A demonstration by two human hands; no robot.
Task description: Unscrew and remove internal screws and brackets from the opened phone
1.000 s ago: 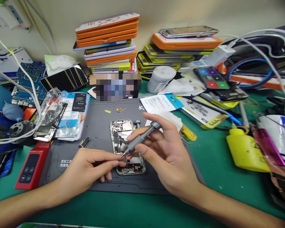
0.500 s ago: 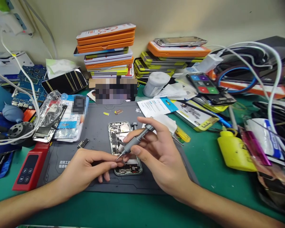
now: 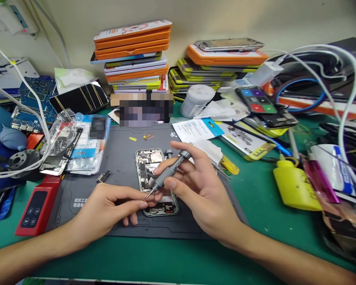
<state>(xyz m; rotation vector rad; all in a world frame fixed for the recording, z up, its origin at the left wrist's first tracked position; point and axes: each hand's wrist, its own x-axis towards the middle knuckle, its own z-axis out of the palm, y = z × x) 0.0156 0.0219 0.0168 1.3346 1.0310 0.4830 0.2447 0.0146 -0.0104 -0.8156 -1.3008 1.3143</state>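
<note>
My right hand point(image 3: 201, 194) grips a grey precision screwdriver point(image 3: 167, 173), tilted with its tip down and to the left. The thin tip meets the pinched thumb and forefinger of my left hand point(image 3: 106, 204). Anything between those left fingertips is too small or too hidden to make out. Both hands are over an opened phone point(image 3: 150, 156) that lies on a dark grey work mat point(image 3: 118, 144). Its inner parts are exposed, and my fingers cover its middle. Behind my right fingers, the round cap of another grey tool point(image 3: 169, 152) shows beside the phone.
A small phone part point(image 3: 103, 176) lies left of the phone. A red device point(image 3: 37, 208) sits at the mat's left edge. Stacked orange cases point(image 3: 132, 41) stand at the back. On the right are a yellow bottle point(image 3: 295, 186), a white tub point(image 3: 196, 101) and looping white cables.
The camera view has shifted slightly. Both hands keep nearly the same pose, with the screwdriver tip still at my left fingertips.
</note>
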